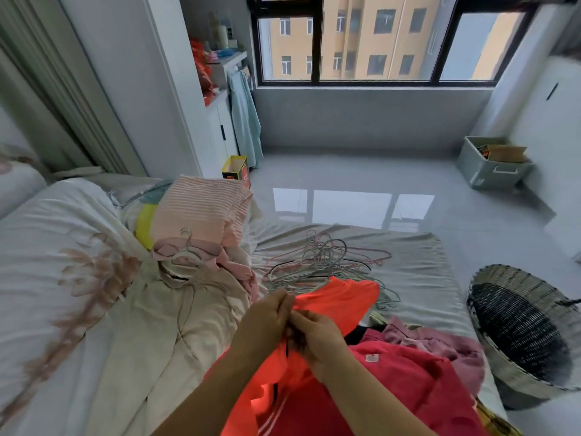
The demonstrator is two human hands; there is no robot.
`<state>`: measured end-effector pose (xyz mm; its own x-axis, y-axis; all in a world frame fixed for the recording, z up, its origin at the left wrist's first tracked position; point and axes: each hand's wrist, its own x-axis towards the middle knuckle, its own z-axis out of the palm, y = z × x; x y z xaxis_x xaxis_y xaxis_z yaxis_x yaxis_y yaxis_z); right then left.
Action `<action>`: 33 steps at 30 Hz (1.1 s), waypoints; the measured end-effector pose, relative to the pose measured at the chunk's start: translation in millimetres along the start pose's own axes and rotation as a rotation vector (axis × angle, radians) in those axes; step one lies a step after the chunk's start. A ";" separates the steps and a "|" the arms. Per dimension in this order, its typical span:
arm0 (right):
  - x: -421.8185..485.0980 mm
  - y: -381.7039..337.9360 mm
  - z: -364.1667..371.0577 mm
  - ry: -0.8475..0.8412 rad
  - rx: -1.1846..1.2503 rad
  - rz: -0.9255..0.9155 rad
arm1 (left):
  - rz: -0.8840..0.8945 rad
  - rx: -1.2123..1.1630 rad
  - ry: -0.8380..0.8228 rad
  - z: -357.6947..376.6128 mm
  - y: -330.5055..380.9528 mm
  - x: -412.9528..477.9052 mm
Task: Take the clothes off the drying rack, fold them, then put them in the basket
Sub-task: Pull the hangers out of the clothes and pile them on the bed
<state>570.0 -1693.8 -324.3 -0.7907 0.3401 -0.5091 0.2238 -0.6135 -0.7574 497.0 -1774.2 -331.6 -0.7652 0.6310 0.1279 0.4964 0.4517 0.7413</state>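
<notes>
Floor: grey and shiny, with the window's light on it.
Bed: has a pale sheet, and clothes lie all over it.
Quilt: white with pink flowers, on the left of the bed.
Basket: woven, dark inside. It sits on the floor just beside the bed, on the right.
Beige clothes: spread flat in the middle of the bed.
Striped stack: pink and white, folded, at the far left edge of the bed.
Red pile: red and pink clothes bunched up, near the basket.
Orange top: held up over the bed, in front of the person.
Hangers: a loose heap on the sheet, behind the orange top.
Left hand: fingers curled, pinching the orange top.
Right hand: touches the left hand and pinches the same spot on the top.
</notes>
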 end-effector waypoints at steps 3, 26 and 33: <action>0.7 -1.5 6.4 0.015 -0.188 -0.049 | 0.043 0.114 0.081 -7.4 -6.9 11.1; 24.0 23.5 74.9 -0.016 -0.289 -0.192 | 0.141 -0.251 0.026 -50.6 -83.7 12.1; 31.7 51.3 73.4 -0.017 -0.345 -0.084 | -0.062 -0.356 -0.282 -62.6 -98.1 3.7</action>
<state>514.5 -1766.8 -349.3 -0.8233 0.3656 -0.4341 0.3340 -0.3062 -0.8914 419.9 -1855.7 -362.6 -0.6228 0.7790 -0.0721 0.2436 0.2806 0.9284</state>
